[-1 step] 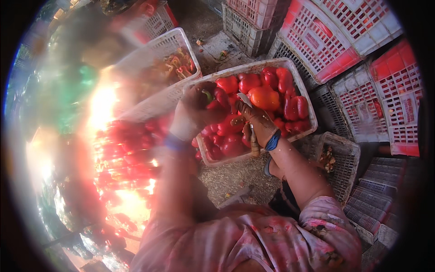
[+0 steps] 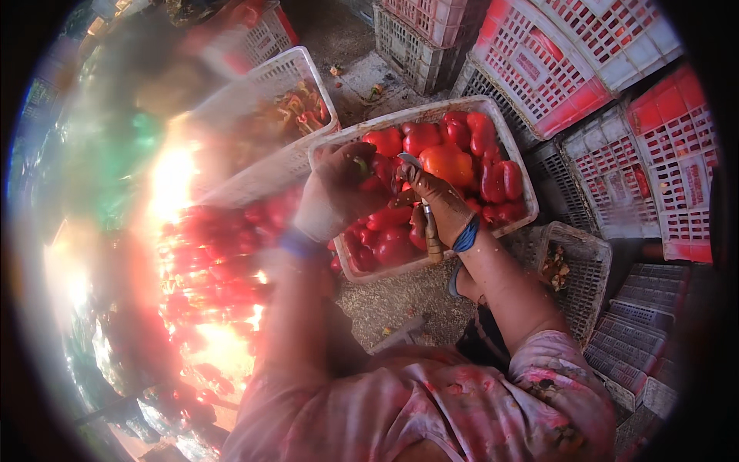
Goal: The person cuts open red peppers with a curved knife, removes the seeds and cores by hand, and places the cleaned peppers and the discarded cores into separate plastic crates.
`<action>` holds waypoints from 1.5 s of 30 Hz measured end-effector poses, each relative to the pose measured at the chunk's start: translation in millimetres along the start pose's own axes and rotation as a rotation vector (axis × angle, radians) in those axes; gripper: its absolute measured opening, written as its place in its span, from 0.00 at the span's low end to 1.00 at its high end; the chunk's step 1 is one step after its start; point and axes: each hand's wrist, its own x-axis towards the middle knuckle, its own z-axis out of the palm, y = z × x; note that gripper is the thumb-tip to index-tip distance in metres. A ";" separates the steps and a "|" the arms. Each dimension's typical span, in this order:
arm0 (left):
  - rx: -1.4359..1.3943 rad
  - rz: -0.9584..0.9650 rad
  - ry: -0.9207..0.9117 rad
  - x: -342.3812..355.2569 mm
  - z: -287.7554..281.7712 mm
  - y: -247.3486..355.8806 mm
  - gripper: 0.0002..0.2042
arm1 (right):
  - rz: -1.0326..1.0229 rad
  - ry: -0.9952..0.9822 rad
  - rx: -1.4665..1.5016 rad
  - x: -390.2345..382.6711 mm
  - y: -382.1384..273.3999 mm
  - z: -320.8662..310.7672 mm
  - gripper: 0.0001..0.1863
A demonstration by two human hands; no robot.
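Observation:
My left hand [image 2: 332, 192], hazy in glare, is closed around a red bell pepper [image 2: 379, 171] whose green stem end shows. Facing it, my gloved right hand [image 2: 445, 202] grips a small knife [image 2: 433, 240] with a wooden handle. The knife's short blade [image 2: 410, 159] sticks out past the fingers, close to the held pepper; whether it touches cannot be seen. Both hands are over a pale plastic crate [image 2: 514, 146] full of red bell peppers. One orange-red pepper [image 2: 448, 165] lies just beyond my right hand.
Left of the crate lies a heap of red peppers [image 2: 208, 269], washed out by sunlight. Another pale crate [image 2: 325, 96] behind holds cut pepper scraps. A crate with trimmings [image 2: 589, 250] stands by my right arm. Stacked red-and-white crates [image 2: 539, 65] line the far right.
The knife blade and my right fingertips have shifted slightly left toward the held pepper. My left hand has turned a little, and less of the green stem shows.

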 end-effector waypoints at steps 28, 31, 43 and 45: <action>-1.226 -0.242 -0.041 -20.0 48.1 5.1 0.14 | -0.195 -0.201 0.673 7.6 -16.4 -36.3 0.16; -1.719 -0.246 -0.014 -11.7 27.2 -3.0 0.15 | -0.266 -0.339 0.811 8.3 -17.0 -23.4 0.18; -1.743 -0.011 0.329 -18.6 -53.1 -84.9 0.13 | -0.490 0.235 -0.974 122.8 -4.0 38.4 0.39; -1.821 -0.113 0.354 -14.2 -47.1 -74.3 0.11 | -0.483 0.244 -0.982 156.2 0.8 37.5 0.35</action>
